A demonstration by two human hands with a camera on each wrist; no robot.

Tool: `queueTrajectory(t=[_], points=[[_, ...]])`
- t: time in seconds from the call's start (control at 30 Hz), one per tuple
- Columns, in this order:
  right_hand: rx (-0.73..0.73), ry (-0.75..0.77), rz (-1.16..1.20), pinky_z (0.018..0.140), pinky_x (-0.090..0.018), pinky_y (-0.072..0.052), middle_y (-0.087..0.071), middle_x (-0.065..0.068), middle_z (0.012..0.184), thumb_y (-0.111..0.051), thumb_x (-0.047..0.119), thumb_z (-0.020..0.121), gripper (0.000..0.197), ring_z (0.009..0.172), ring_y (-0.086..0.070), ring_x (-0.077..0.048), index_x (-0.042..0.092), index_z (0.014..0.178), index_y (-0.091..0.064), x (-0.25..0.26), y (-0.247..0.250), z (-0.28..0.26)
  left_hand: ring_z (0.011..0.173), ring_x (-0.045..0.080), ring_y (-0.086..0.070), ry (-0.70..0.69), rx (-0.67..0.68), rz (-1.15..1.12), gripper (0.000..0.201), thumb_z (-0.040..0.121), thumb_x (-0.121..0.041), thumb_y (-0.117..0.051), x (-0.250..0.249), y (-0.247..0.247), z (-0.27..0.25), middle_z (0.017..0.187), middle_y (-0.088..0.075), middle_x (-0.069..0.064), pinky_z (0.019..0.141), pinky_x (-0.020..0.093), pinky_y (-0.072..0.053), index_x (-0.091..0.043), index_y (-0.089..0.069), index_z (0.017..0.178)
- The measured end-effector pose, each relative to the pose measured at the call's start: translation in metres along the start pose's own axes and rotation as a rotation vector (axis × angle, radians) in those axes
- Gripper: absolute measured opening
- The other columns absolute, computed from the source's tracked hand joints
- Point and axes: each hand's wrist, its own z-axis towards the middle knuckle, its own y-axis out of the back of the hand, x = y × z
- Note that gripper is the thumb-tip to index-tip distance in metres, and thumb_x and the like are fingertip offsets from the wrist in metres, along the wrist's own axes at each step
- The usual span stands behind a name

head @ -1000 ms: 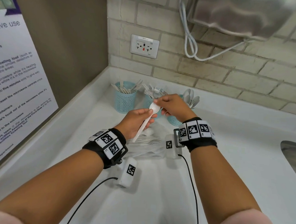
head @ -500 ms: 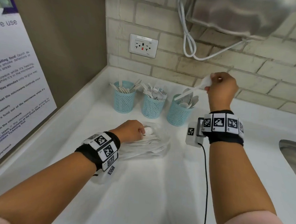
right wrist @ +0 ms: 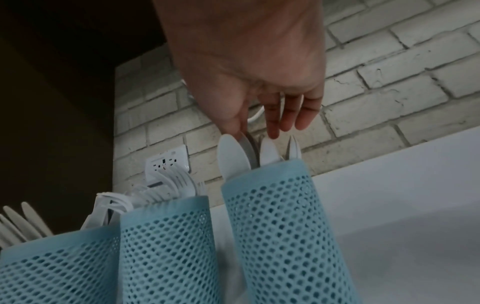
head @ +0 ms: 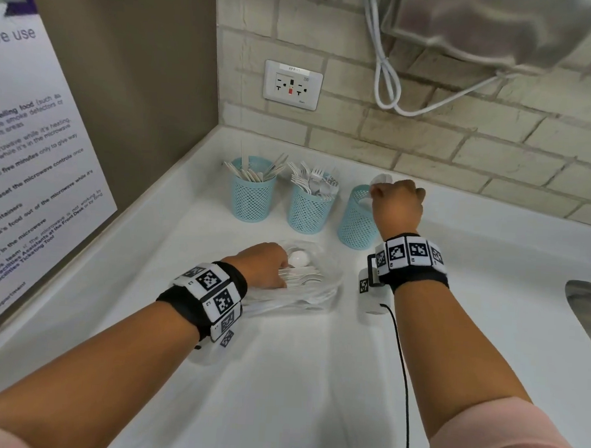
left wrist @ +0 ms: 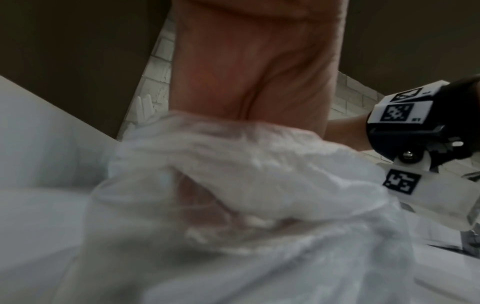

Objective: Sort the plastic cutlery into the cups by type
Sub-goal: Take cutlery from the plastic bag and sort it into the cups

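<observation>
Three pale-blue mesh cups are stood upright in a row. The middle cup (head: 307,209) is filled with white forks; knives are held in the cup to its left (head: 252,197), spoons (right wrist: 233,156) in the cup to its right (head: 357,220). In front of the middle cup, loose white cutlery (head: 301,277) is heaped on a clear plastic bag (head: 324,294).

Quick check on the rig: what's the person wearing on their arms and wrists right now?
Both forearms are bare, with pink sleeves pushed up near the elbows. Each wrist carries a black band ringed with white tiles printed with black square markers. A small white marker-tagged box hangs under each wrist; a thin black cable trails from the right one.
</observation>
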Motion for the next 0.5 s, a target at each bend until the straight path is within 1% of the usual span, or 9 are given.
queueTrajectory(t=[0.07, 0.13, 0.2, 0.23, 0.27, 0.3, 0.37, 0.4, 0.5], points=[[-0.003, -0.010, -0.013, 0.091, -0.041, -0.038, -0.046, -0.016, 0.128, -0.043, 0.027, 0.096, 0.031, 0.117, -0.037, -0.037, 0.018, 0.112, -0.068, 0.003, 0.002, 0.000, 0.102, 0.027, -0.058, -0.013, 0.013, 0.001, 0.039, 0.084, -0.025, -0.064, 0.001, 0.000, 0.000, 0.121, -0.054, 0.012, 0.092, 0.037, -0.048, -0.006, -0.062, 0.118], [-0.074, 0.034, 0.033, 0.098, -0.041, -0.035, -0.041, -0.014, 0.136, -0.047, 0.026, 0.094, 0.030, 0.123, -0.035, -0.036, 0.020, 0.118, -0.065, 0.008, 0.007, -0.001, 0.104, 0.028, -0.057, -0.024, 0.015, 0.035, 0.042, 0.085, -0.028, -0.064, 0.001, 0.001, 0.000, 0.125, -0.045, 0.011, 0.094, 0.038, -0.047, -0.007, -0.060, 0.122], [-0.191, 0.180, 0.209, 0.096, -0.037, -0.040, -0.048, -0.015, 0.129, -0.053, 0.021, 0.091, 0.028, 0.117, -0.045, -0.031, 0.016, 0.115, -0.067, 0.019, 0.013, -0.010, 0.106, 0.029, -0.055, -0.022, 0.011, 0.081, 0.044, 0.086, -0.030, -0.063, 0.000, 0.000, 0.000, 0.125, -0.044, 0.011, 0.095, 0.039, -0.047, -0.006, -0.058, 0.123], [-0.180, 0.266, 0.330, 0.092, -0.032, -0.042, -0.055, -0.014, 0.122, -0.054, 0.016, 0.090, 0.025, 0.108, -0.053, -0.028, 0.013, 0.110, -0.069, 0.025, 0.015, -0.017, 0.106, 0.029, -0.056, -0.025, 0.006, 0.100, 0.043, 0.087, -0.030, -0.062, -0.002, 0.000, -0.001, 0.124, -0.047, 0.011, 0.094, 0.039, -0.047, -0.005, -0.058, 0.121], [-0.081, 0.342, 0.414, 0.089, -0.028, -0.044, -0.061, -0.012, 0.114, -0.054, 0.012, 0.090, 0.023, 0.098, -0.059, -0.026, 0.011, 0.106, -0.070, 0.031, 0.018, -0.025, 0.104, 0.029, -0.056, -0.030, 0.003, 0.115, 0.041, 0.087, -0.029, -0.062, -0.003, 0.000, -0.002, 0.122, -0.050, 0.011, 0.092, 0.038, -0.048, -0.004, -0.058, 0.119], [0.089, 0.394, 0.449, 0.087, -0.026, -0.046, -0.066, -0.011, 0.109, -0.054, 0.010, 0.091, 0.022, 0.093, -0.063, -0.025, 0.010, 0.104, -0.071, 0.036, 0.019, -0.035, 0.103, 0.029, -0.057, -0.035, 0.004, 0.127, 0.039, 0.087, -0.029, -0.060, -0.004, -0.001, -0.002, 0.119, -0.053, 0.012, 0.090, 0.038, -0.049, -0.003, -0.058, 0.116], [0.502, 0.425, 0.331, 0.089, -0.027, -0.047, -0.069, -0.007, 0.109, -0.056, 0.015, 0.092, 0.020, 0.096, -0.064, -0.023, 0.009, 0.104, -0.071, 0.043, 0.017, -0.052, 0.102, 0.029, -0.057, -0.034, 0.008, 0.148, 0.039, 0.088, -0.031, -0.058, -0.006, -0.001, -0.003, 0.118, -0.055, 0.013, 0.089, 0.036, -0.049, -0.003, -0.057, 0.116], [0.645, 0.425, 0.206, 0.092, -0.028, -0.046, -0.068, -0.006, 0.112, -0.057, 0.019, 0.091, 0.020, 0.102, -0.062, -0.021, 0.010, 0.104, -0.071, 0.045, 0.015, -0.060, 0.104, 0.029, -0.057, -0.030, 0.014, 0.152, 0.042, 0.090, -0.033, -0.057, -0.006, -0.001, -0.004, 0.119, -0.054, 0.013, 0.090, 0.036, -0.048, -0.004, -0.055, 0.119], [0.790, 0.377, -0.016, 0.098, -0.028, -0.040, -0.062, -0.004, 0.122, -0.060, 0.021, 0.090, 0.023, 0.113, -0.056, -0.020, 0.015, 0.110, -0.070, 0.041, 0.005, -0.072, 0.110, 0.028, -0.054, -0.024, 0.042, 0.134, 0.048, 0.091, -0.037, -0.057, -0.005, -0.002, -0.006, 0.124, -0.051, 0.013, 0.094, 0.037, -0.045, -0.005, -0.049, 0.127]])
